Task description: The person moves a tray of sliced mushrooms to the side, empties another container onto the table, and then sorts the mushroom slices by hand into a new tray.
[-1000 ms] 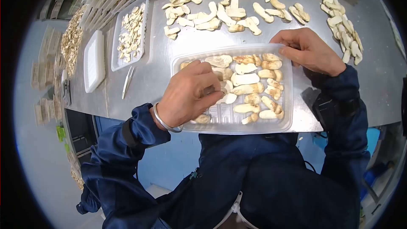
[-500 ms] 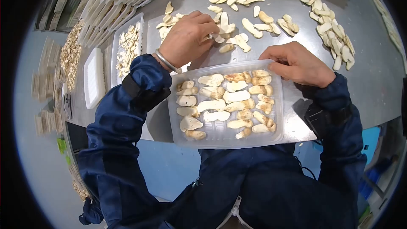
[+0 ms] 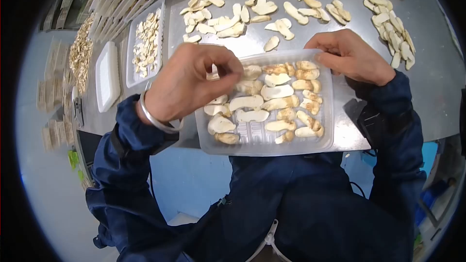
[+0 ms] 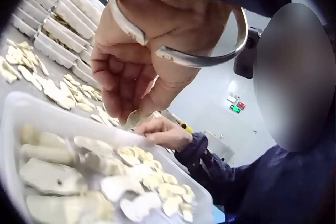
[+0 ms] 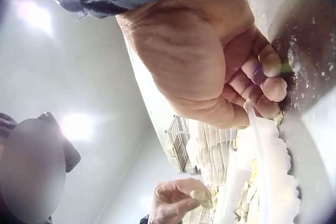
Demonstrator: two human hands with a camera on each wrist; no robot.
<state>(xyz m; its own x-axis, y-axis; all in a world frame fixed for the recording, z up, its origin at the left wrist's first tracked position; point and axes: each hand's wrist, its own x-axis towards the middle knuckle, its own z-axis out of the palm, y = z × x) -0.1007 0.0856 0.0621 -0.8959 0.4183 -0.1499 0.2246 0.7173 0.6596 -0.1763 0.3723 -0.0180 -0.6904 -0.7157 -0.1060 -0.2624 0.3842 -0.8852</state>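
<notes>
Over the left part of a clear plastic tray (image 3: 252, 136), my left hand (image 3: 187, 81) pinches a pale mushroom slice (image 5: 201, 198) between thumb and fingertips. A silver bangle (image 4: 189, 58) circles that wrist. The head view hides the slice behind the fingers; both wrist views show it. My right hand (image 3: 353, 59) grips the tray's far right corner, thumb on the near side of the rim (image 5: 254, 129) and fingers curled beyond it. Mushroom slices (image 3: 281, 102) lie in columns inside the tray, some browned along the edges. Bare ribbed bottom shows at the front, left of the middle.
Loose mushroom slices (image 3: 228, 26) lie scattered across the metal table (image 3: 310, 31) behind the tray, with a long row (image 3: 388, 24) at right. To the left are a tray of small pieces (image 3: 147, 43), a white tray (image 3: 108, 77) and stacked filled trays (image 3: 121, 0).
My left hand went from the tray to the loose slices on the table, then came back over the tray with a slice. My right hand has kept its grip on the corner.
</notes>
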